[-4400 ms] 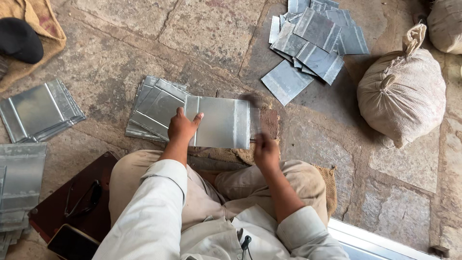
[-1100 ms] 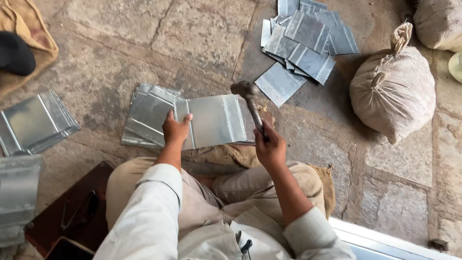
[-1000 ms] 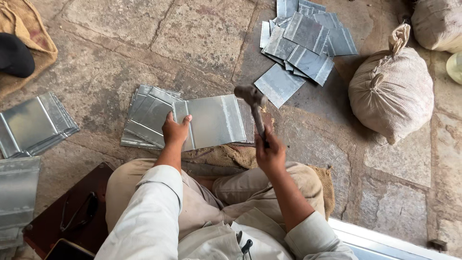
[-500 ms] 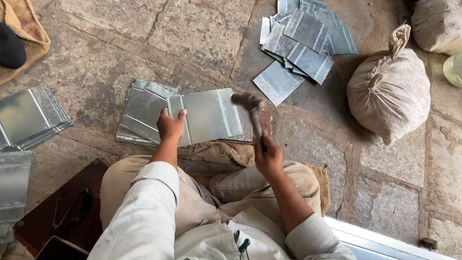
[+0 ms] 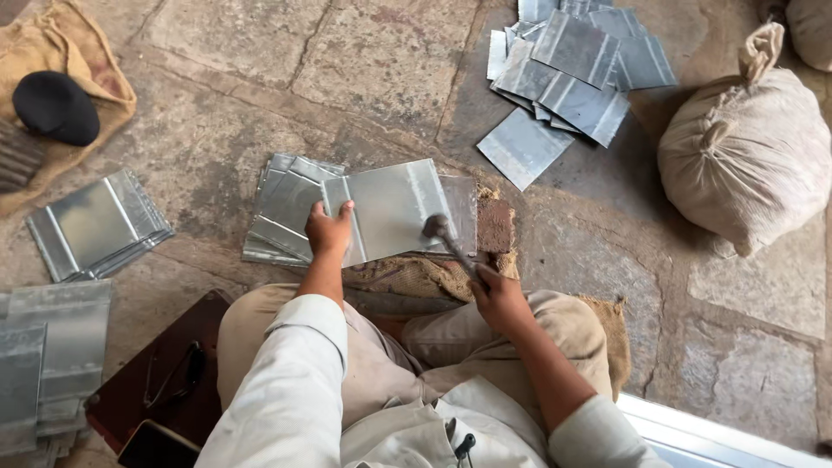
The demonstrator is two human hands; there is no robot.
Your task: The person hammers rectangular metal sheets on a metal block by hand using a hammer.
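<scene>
I sit on a stone floor with a shiny metal sheet (image 5: 394, 208) laid in front of my knees. My left hand (image 5: 329, 232) presses down on the sheet's left edge. My right hand (image 5: 496, 296) grips the handle of a hammer (image 5: 440, 232), whose head is raised just above the sheet's right part. The sheet rests over a stack of similar sheets (image 5: 282, 208) and a brown block (image 5: 495, 226) on folded burlap (image 5: 416, 276).
A loose pile of metal sheets (image 5: 572, 65) lies at the far right, next to a tied cloth sack (image 5: 750, 156). More sheet stacks (image 5: 97, 224) sit at the left. A black cap (image 5: 55, 106) lies on burlap. Glasses (image 5: 173, 374) rest on a dark board.
The hammer has swung from the sheet's right edge inward and now sits over the sheet. My left hand stays pressed on the left edge. The view has shifted slightly.
</scene>
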